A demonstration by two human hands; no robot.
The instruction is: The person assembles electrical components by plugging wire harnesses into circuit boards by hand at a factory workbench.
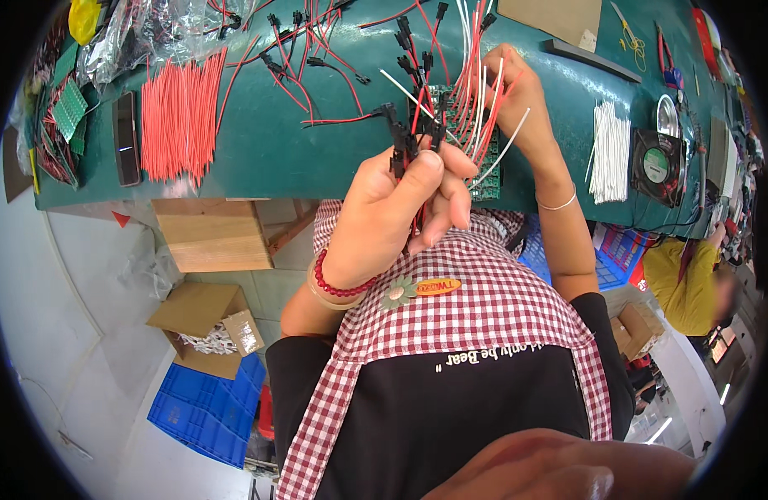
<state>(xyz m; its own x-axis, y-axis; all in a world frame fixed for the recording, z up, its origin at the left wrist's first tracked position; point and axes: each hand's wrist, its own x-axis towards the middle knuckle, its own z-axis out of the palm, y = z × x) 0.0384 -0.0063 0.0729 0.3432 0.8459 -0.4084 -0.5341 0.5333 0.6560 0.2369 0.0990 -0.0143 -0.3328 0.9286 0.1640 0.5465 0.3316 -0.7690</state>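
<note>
My left hand (401, 196) is curled round a bunch of black plug connectors (398, 142), thumb pressed over them. Red and white wires (477, 87) fan up and away from beside this hand. At their far side is my right hand (517, 96), its fingers bent in against the wires; the wires partly cover the fingertips. Beneath the wires, a green circuit board panel (486, 185) lies on the table near its front edge, mostly hidden by my left hand and the wires. Further black-plugged red leads (305, 62) lie loose to the left.
A bundle of red wires (180, 117) and a dark bar (127, 137) lie left on the green table (334, 162). White wires (609, 154), a small fan (657, 167) and a grey bar (591, 61) are right. Another person in yellow (684, 287) is at far right.
</note>
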